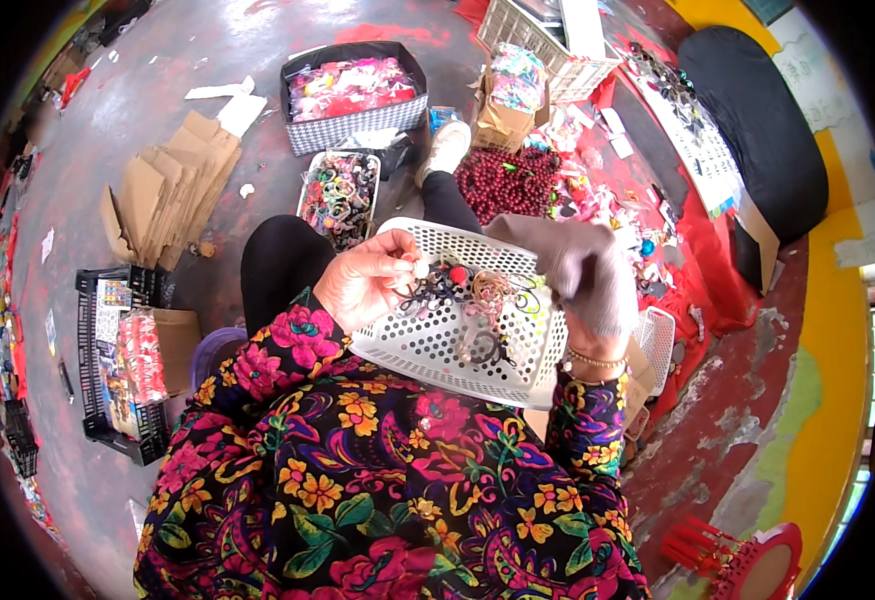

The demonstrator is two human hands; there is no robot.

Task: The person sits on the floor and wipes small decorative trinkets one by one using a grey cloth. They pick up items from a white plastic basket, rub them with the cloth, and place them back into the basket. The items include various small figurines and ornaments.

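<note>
A person sat with a white perforated basket at the centre of the frame, picking at tangled hair bands.
The bare left hand pinched a small pale piece above the basket's left side, while the right hand, covered in greyish fabric, was at its right edge. Flattened cardboard leaned at upper left, above a black crate; a checked box of pink packets stood at upper centre, and dark red beads lay heaped right of it, lower down.
</note>
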